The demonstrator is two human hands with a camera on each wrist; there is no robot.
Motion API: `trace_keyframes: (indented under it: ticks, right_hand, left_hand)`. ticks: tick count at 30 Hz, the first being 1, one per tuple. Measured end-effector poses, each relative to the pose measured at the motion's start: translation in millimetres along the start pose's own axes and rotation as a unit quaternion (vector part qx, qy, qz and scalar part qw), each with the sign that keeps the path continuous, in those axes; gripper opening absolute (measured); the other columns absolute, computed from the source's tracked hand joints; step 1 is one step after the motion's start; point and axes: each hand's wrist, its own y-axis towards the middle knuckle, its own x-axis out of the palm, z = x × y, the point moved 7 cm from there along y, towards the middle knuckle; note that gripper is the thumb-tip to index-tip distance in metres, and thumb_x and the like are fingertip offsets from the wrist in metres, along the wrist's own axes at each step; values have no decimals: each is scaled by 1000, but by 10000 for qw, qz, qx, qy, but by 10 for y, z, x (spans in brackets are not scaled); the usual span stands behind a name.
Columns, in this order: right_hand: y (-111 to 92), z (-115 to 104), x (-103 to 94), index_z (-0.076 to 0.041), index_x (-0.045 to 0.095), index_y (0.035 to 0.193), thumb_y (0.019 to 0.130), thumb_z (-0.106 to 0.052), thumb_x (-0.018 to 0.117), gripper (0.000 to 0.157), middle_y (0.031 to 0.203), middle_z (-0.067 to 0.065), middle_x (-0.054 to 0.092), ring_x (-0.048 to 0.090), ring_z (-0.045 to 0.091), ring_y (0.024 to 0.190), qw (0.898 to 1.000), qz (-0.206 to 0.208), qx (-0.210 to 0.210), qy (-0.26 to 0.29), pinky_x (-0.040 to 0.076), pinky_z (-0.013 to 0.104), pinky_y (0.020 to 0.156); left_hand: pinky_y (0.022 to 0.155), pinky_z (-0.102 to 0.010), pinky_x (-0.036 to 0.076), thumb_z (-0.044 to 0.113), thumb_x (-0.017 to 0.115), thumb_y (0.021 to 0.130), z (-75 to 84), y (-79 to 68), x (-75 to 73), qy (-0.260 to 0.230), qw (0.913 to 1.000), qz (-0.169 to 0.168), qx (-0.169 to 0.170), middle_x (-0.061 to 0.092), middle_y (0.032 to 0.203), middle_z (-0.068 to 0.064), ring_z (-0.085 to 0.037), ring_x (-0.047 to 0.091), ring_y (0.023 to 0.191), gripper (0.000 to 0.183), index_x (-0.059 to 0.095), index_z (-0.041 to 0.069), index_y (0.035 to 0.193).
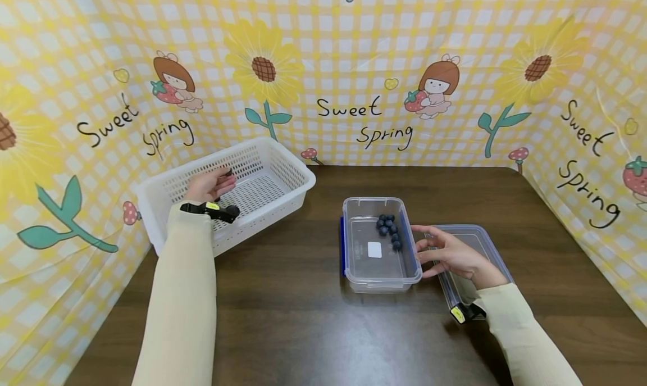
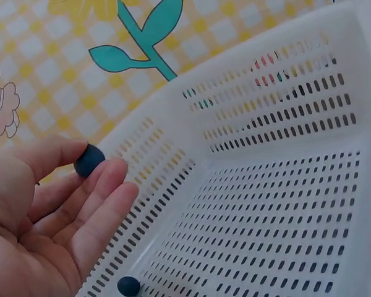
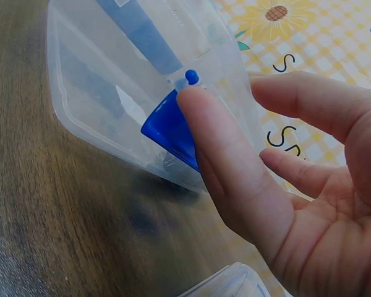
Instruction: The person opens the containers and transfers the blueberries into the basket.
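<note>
Left hand: pinched one blueberry over the white basket | Right hand: spread beside the clear container | Handling: blueberry looked light, smooth, easily bruised; gentle pinch round its middle suited best

A yellow-and-white checked fabric backdrop printed with large yellow sunflowers encloses the back and sides of a dark-brown wood-grain desk reflecting pale light.

Basket: white. Berries: dark blue. Box: clear — clip blue. Table: brown, grained. Cloth: yellow-white check — sunflowers yellow.
</note>
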Motion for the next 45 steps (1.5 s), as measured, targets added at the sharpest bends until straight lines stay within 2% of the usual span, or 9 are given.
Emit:
trace_keyframes:
  ticks: [4, 9, 16, 18, 23, 27, 37, 40, 45]
  right_hand:
    - [6, 1, 4, 5, 12, 154, 94, 4, 61, 77, 110, 16, 54, 68, 23, 89, 10000, -8, 6, -30, 62, 45, 72]
    - [11, 1, 1, 5, 13, 154, 94, 4, 61, 77, 110, 16, 53, 68, 23, 89, 10000, -14, -12, -40, 62, 44, 71]
    - [14, 26, -11, 4, 13, 154, 94, 4, 61, 77, 110, 15, 54, 68, 23, 88, 10000, 39, 60, -50, 62, 44, 71]
    - [15, 38, -12, 3, 13, 154, 95, 4, 61, 77, 110, 15, 54, 68, 23, 87, 9999, 46, 86, -42, 62, 44, 71]
    - [13, 55, -20, 3, 14, 154, 95, 5, 60, 76, 110, 14, 54, 68, 24, 87, 9999, 58, 93, -28, 62, 45, 72]
    - [10, 45, -20, 3, 14, 154, 94, 5, 61, 76, 110, 14, 54, 68, 23, 87, 9999, 68, 74, -26, 62, 45, 72]
    - [21, 32, -9, 3, 13, 154, 94, 4, 61, 77, 110, 15, 53, 68, 23, 87, 9999, 70, 98, -49, 62, 45, 71]
    - [17, 23, -7, 3, 13, 154, 94, 4, 62, 77, 110, 15, 53, 68, 23, 87, 9999, 78, 111, -51, 62, 45, 71]
    - [9, 5, -3, 4, 13, 154, 94, 4, 62, 78, 110, 16, 53, 68, 23, 87, 9999, 58, 97, -62, 62, 45, 71]
  left_hand:
    - [94, -30, 53, 14, 61, 99, -1, 7, -64, -189, 9993, 292, -107, 69, 80, -8, -17, 72, 82, 27, 59, 5, 124]
    - [96, -30, 51, 22, 59, 101, 26, -10, -65, -344, 9982, 451, -193, 63, 122, -13, -18, 72, 87, 57, 36, 6, 151]
    - [98, -32, 50, 15, 56, 102, 42, -44, 10, -264, 9991, 317, 13, 64, 96, -11, -18, 71, 80, 53, 36, 9, 152]
    - [100, -32, 49, 15, 55, 103, 40, -61, 78, -209, 9996, 193, 81, 63, 109, -13, -19, 70, 90, 53, 36, 9, 152]
    - [104, -32, 46, 14, 53, 104, 41, -118, 401, -177, 9989, -394, 180, 42, 149, -19, -25, 54, 127, 54, 33, 8, 154]
    - [104, -32, 47, 13, 52, 104, 22, -172, 719, -120, 9960, -865, 189, 35, 155, -20, -28, 45, 136, 53, 34, 6, 153]
    - [101, -40, 49, 10, 58, 101, -202, -326, 1354, 468, 9887, -1420, -43, 49, 142, -24, -34, 52, 129, 30, 53, 2, 130]
    - [101, -41, 50, 10, 56, 103, -358, -406, 1559, 775, 9816, -1737, -146, 48, 144, -26, -36, 50, 131, 35, 48, -1, 135]
    - [95, -41, 55, 10, 59, 101, -696, -557, 1899, 1429, 9640, -2215, -335, 52, 139, -27, -33, 63, 113, 36, 52, -3, 134]
